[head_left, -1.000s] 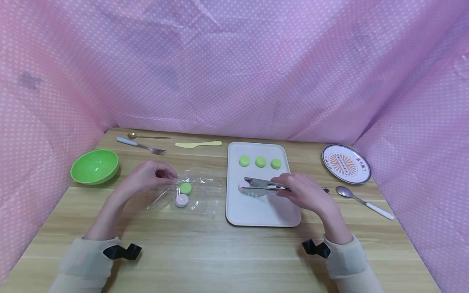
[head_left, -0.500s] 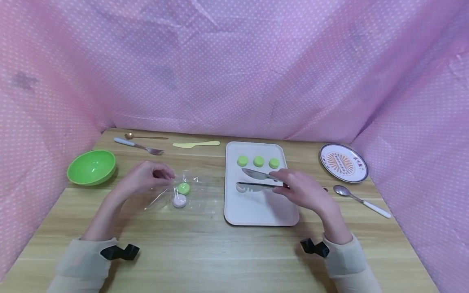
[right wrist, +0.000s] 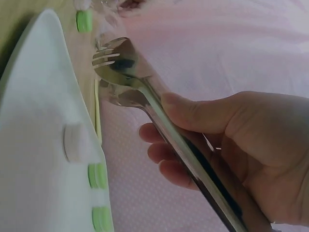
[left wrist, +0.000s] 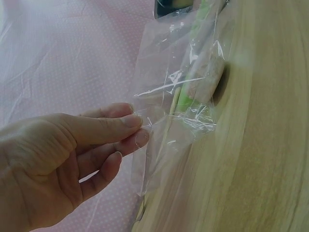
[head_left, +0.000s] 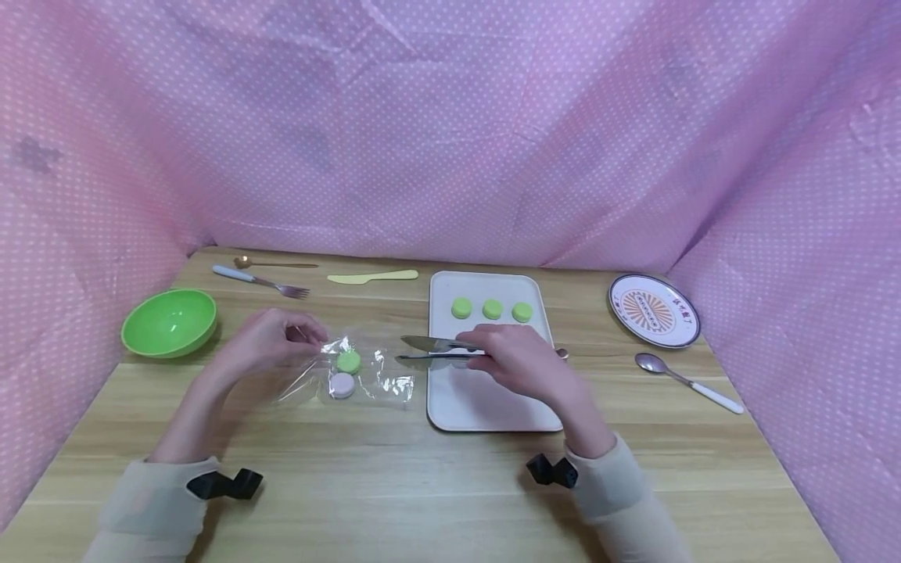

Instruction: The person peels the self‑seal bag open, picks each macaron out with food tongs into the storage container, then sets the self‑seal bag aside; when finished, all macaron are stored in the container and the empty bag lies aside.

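My left hand [head_left: 276, 338] pinches the edge of a clear plastic bag [left wrist: 164, 63] between thumb and fingers. Inside it lie a green macaron [head_left: 348, 362] and a pale pink macaron [head_left: 342, 385]. My right hand [head_left: 510, 353] holds metal tongs [right wrist: 169, 128], one end slotted like a fork. Their tips reach past the tray's left edge, by the bag's right end; whether they hold anything is unclear. On the white tray [head_left: 486, 410] stand several macarons: a row of green macarons [head_left: 492, 309] and, in the right wrist view, a pale macaron [right wrist: 76, 142].
A green bowl [head_left: 170, 323] is at the left. Behind the bag lie a fork [head_left: 260, 280], a gold spoon [head_left: 274, 264] and a yellow knife [head_left: 373, 277]. To the right are a patterned plate [head_left: 655, 311] and a white-handled spoon [head_left: 686, 381]. Pink cloth [head_left: 450, 141] surrounds the table.
My right hand has moved left with the tongs, from above the tray to the bag's right end. The tongs' arms spread, then drew closer. My left hand keeps its pinch.
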Tool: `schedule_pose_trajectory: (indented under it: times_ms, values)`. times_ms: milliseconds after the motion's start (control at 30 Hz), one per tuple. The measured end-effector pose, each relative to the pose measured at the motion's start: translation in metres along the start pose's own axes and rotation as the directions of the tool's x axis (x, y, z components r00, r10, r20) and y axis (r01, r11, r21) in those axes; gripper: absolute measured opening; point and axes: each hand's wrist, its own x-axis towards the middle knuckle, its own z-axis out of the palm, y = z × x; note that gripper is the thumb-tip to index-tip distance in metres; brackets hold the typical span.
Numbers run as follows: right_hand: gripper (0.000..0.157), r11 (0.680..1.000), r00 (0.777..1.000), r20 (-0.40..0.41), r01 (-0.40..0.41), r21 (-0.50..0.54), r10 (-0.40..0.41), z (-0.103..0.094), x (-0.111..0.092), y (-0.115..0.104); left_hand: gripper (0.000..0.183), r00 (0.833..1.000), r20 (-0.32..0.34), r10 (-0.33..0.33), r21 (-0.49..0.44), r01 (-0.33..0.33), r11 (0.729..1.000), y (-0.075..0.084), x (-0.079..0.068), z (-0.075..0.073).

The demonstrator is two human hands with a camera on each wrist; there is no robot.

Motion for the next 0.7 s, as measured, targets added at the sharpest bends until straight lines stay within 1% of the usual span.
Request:
schedule_pose_trajectory:
  times_ms: [233, 333, 467, 567, 700]
  values:
    - [0.026, 0.999, 0.998, 0.045, 0.033, -0.010, -0.032, 0.016, 0.022, -0.015, 0.020, 1.000, -0.008, 0.003, 0.017, -0.002, 1.000, -0.001, -0.001, 0.001]
    - [0.027, 0.999, 0.998, 0.043, 0.036, -0.013, -0.036, 0.019, 0.027, -0.019, 0.020, 1.000, -0.012, 0.007, 0.016, -0.007, 1.000, -0.001, -0.001, 0.001]
    - [0.027, 0.999, 0.999, 0.038, 0.038, -0.025, -0.037, 0.022, 0.033, -0.023, 0.019, 1.000, -0.013, -0.002, 0.023, 0.002, 1.000, 0.001, 0.000, 0.001]
    - [0.024, 0.999, 0.998, 0.046, 0.044, -0.006, -0.044, 0.026, 0.039, -0.027, 0.018, 1.000, -0.011, -0.011, 0.025, 0.011, 1.000, 0.003, 0.001, 0.001]
    - [0.019, 0.999, 0.997, 0.060, 0.047, 0.015, -0.048, 0.030, 0.047, -0.034, 0.018, 1.000, -0.015, -0.004, 0.020, 0.004, 1.000, 0.004, 0.002, 0.002]
